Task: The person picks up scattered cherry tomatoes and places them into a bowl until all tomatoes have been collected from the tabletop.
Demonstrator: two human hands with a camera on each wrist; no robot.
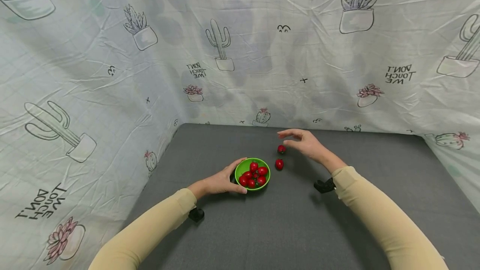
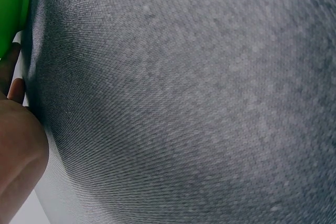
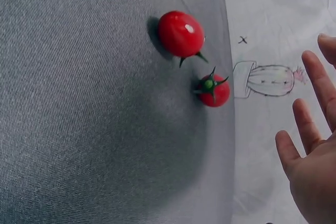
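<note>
A small green bowl (image 1: 238,179) filled with several cherry tomatoes stands on the dark grey table. My left hand (image 1: 223,180) holds its left side, thumb at the near rim and fingers at the far side. In the left wrist view, the bowl (image 2: 11,9) shows only in part at the corner. Two loose cherry tomatoes lie right of the bowl: a nearer one (image 1: 279,164) and a farther one (image 1: 281,149). Above and beside the farther tomato hovers my right hand (image 1: 305,143), fingers spread and holding nothing. The right wrist view shows the farther tomato (image 3: 214,92) apart from the fingers.
The grey tabletop (image 1: 247,232) reaches back to a white cloth (image 1: 262,66) printed with potted cacti, which hangs behind and along the left. Black wrist straps (image 1: 324,185) show below both sleeves.
</note>
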